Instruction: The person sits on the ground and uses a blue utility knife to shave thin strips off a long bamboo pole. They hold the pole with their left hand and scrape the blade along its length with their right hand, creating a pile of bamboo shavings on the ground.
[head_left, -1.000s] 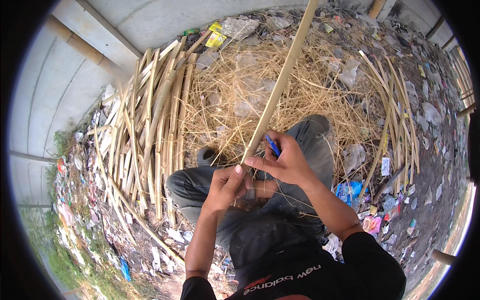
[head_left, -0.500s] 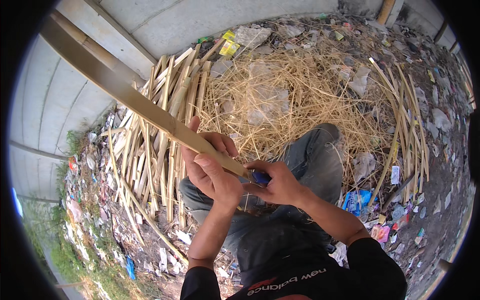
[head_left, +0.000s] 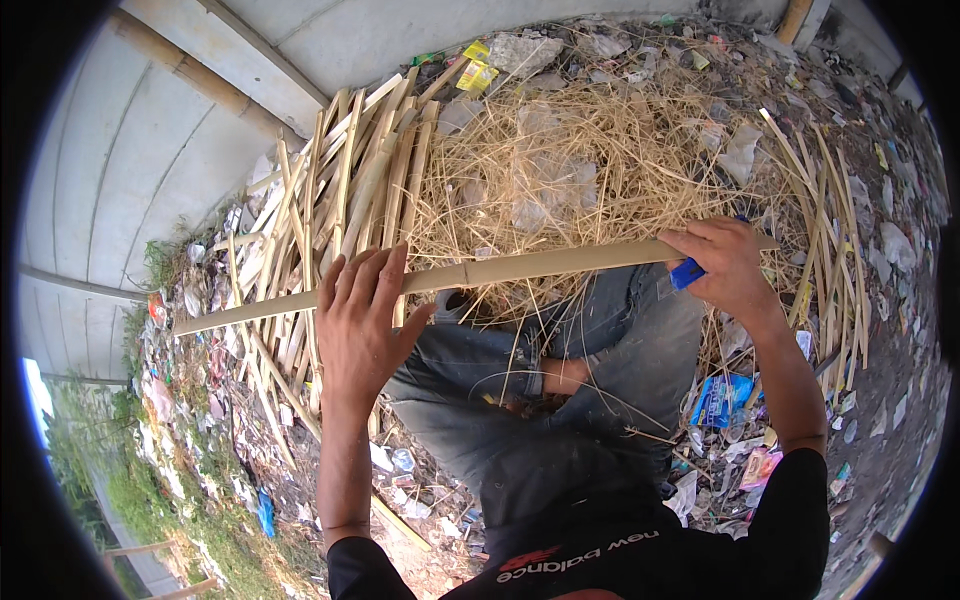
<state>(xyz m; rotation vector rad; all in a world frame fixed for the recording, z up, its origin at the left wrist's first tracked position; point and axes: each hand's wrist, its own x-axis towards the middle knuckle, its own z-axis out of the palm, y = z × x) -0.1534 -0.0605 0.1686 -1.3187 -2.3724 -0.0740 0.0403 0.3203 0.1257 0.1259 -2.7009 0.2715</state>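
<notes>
A long, flat bamboo strip (head_left: 540,262) lies crosswise in front of me, above my lap, its left end slightly lower. My right hand (head_left: 722,268) is closed around it near the right end. In the same hand is a small blue-handled tool (head_left: 687,274), whose working part is hidden by the fingers. My left hand (head_left: 362,325) lies over the strip's left half, back of the hand up, fingers stretched across it and thumb standing apart below. Bamboo shavings (head_left: 620,165) are heaped beyond my knees.
Many split bamboo strips (head_left: 345,185) are piled at the left, beside a grey wall (head_left: 130,160). A smaller bundle of thin strips (head_left: 830,240) lies at the right. Litter covers the ground, including a blue packet (head_left: 720,400) by my right knee. My folded legs (head_left: 620,350) are below the strip.
The strip has swung from pointing up toward the far left to lying nearly level across me. My right hand has moved right and away; my left has moved left and turned back-up.
</notes>
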